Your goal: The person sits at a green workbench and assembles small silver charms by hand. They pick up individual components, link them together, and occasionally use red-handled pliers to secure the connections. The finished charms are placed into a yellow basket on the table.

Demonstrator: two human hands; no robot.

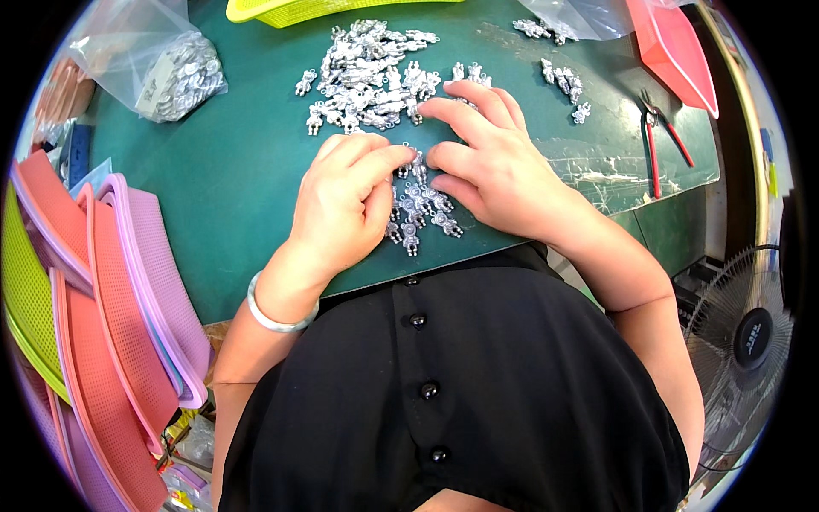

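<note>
Small silvery metal bear-shaped charms with loops lie in a large pile on the green table mat. A smaller group of the same charms lies near the table's front edge, between my hands. My left hand has its fingers curled in, the index fingertip against a charm at the top of the small group; whatever the curled fingers hold is hidden. Fingers apart, my right hand reaches over from the right. Its lower fingertips are beside the small group, and its upper ones are close to the big pile's right edge.
Stacked plastic baskets crowd the left. A clear bag of metal pieces sits back left, a yellow-green basket at the far edge. Rightward are loose charms, red-handled pliers, a red-pink tray and a fan.
</note>
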